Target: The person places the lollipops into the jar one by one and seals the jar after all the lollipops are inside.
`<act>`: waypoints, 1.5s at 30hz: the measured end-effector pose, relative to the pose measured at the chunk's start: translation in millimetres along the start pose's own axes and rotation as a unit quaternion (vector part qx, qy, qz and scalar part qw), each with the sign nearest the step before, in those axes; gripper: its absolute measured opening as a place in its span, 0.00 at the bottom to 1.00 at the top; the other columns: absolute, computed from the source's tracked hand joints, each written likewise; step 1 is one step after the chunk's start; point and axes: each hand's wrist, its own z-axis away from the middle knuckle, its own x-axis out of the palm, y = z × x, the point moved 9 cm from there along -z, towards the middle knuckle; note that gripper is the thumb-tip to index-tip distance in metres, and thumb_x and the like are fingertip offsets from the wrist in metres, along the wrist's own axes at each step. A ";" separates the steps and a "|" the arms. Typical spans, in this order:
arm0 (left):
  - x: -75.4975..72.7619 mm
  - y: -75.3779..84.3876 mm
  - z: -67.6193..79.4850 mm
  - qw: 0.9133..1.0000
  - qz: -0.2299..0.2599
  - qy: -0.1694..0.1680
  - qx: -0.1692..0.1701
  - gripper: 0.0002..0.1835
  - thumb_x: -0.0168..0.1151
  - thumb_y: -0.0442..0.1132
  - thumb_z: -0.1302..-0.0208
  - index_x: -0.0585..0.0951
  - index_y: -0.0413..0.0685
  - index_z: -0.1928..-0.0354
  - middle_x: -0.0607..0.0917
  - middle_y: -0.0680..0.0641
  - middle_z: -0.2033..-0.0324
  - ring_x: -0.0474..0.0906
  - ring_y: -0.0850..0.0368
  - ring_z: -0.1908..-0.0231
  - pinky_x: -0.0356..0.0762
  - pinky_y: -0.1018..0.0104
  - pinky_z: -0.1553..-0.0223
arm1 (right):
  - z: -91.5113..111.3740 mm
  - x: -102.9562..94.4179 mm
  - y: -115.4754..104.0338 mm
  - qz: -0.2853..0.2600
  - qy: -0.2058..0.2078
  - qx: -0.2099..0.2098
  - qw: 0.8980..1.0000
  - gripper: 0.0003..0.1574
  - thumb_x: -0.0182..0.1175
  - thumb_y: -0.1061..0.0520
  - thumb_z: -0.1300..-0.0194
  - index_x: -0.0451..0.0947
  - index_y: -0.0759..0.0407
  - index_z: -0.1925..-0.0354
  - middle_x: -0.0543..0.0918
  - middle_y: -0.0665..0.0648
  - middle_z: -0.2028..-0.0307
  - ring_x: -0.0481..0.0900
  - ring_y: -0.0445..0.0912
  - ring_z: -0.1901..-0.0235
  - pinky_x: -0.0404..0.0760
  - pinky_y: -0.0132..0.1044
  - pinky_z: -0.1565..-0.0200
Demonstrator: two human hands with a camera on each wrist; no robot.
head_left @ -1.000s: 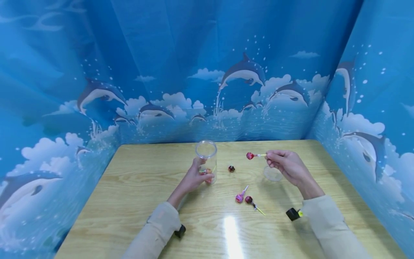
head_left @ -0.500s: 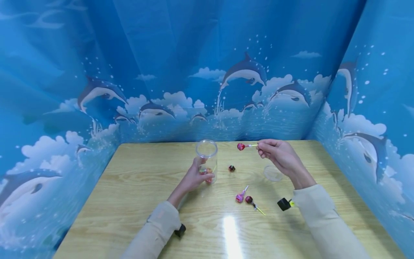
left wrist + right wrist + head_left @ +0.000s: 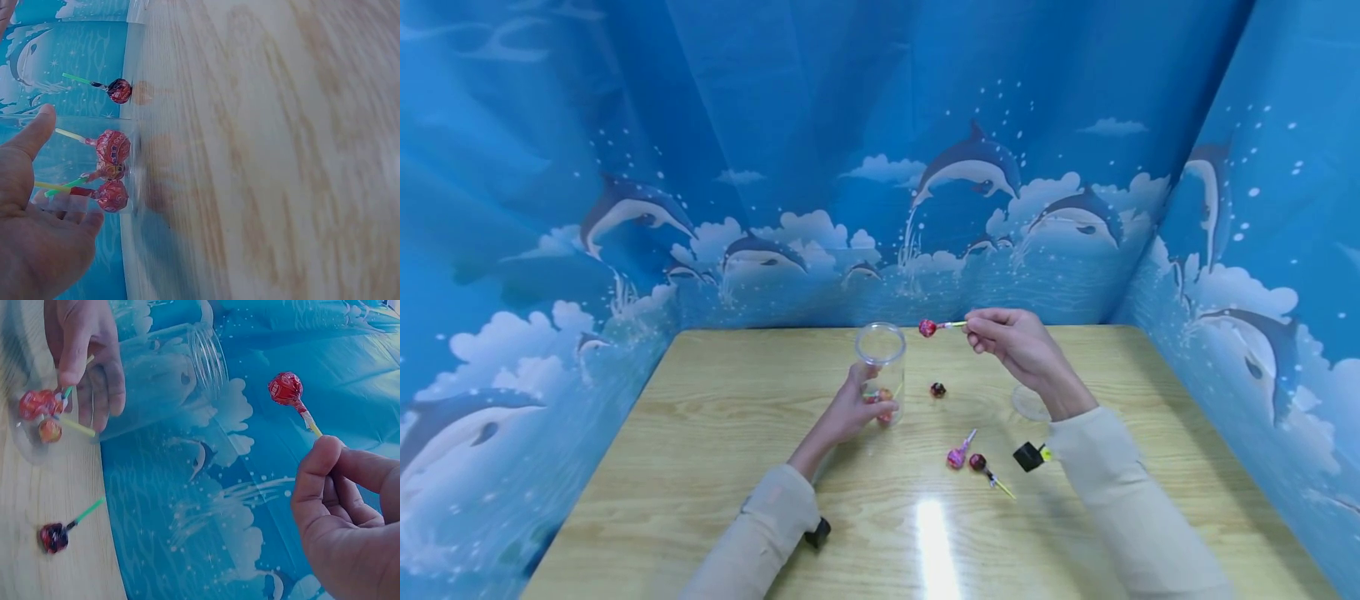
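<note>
A clear plastic jar (image 3: 891, 367) stands upright and uncovered on the table, several wrapped lollipops (image 3: 112, 147) at its bottom. Around its lower part my left hand (image 3: 852, 407) curls, thumb on the near side, and holds it. My right hand (image 3: 1018, 348) pinches the yellow stick of a red-wrapped lollipop (image 3: 285, 389) between thumb and forefinger. That lollipop points left, its head up in the air just right of the jar's rim. Right of the jar, a dark-wrapped lollipop (image 3: 54, 538) with a green stick rests on the table.
Nearer the front of the wooden table (image 3: 715, 467) lie a pink-and-purple lollipop (image 3: 956, 458) and a dark one (image 3: 977, 462) with a yellow stick. A clear round lid (image 3: 1028, 403) lies flat, partly behind the right wrist. A blue dolphin-print curtain (image 3: 790, 167) encloses the table's back and sides.
My right hand has moved left and away from me, rising, and brought the red lollipop from above the lid to near the jar's rim. The left hand and the jar stay put.
</note>
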 end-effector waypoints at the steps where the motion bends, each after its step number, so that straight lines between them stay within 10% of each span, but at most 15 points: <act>1: 0.1 -0.7 -0.4 1.000 0.003 -0.001 0.000 0.46 0.76 0.30 0.41 0.59 0.39 0.26 0.68 0.29 0.31 0.64 0.32 0.30 0.76 0.44 0.37 | -2.0 3.2 -0.1 -0.001 -0.003 -0.002 1.000 0.10 0.64 0.59 0.26 0.84 0.64 0.51 0.85 0.58 0.62 0.81 0.43 0.67 0.84 0.31 0.64; 29: 2.7 0.7 -2.1 0.999 0.044 -0.007 -0.011 0.47 0.75 0.25 0.43 0.57 0.38 0.26 0.65 0.25 0.32 0.82 0.39 0.54 0.88 0.60 0.61 | -32.9 51.6 15.4 0.039 -0.039 0.005 0.998 0.13 0.60 0.63 0.24 0.80 0.71 0.48 0.85 0.60 0.62 0.82 0.43 0.67 0.85 0.32 0.63; 45: 2.6 -0.2 -2.0 0.999 0.034 -0.003 -0.019 0.46 0.74 0.26 0.41 0.56 0.37 0.26 0.65 0.25 0.32 0.82 0.33 0.50 0.88 0.55 0.58 | -39.3 78.5 3.5 0.237 -0.049 -0.028 0.970 0.20 0.62 0.51 0.24 0.84 0.65 0.45 0.83 0.66 0.60 0.79 0.56 0.63 0.82 0.38 0.60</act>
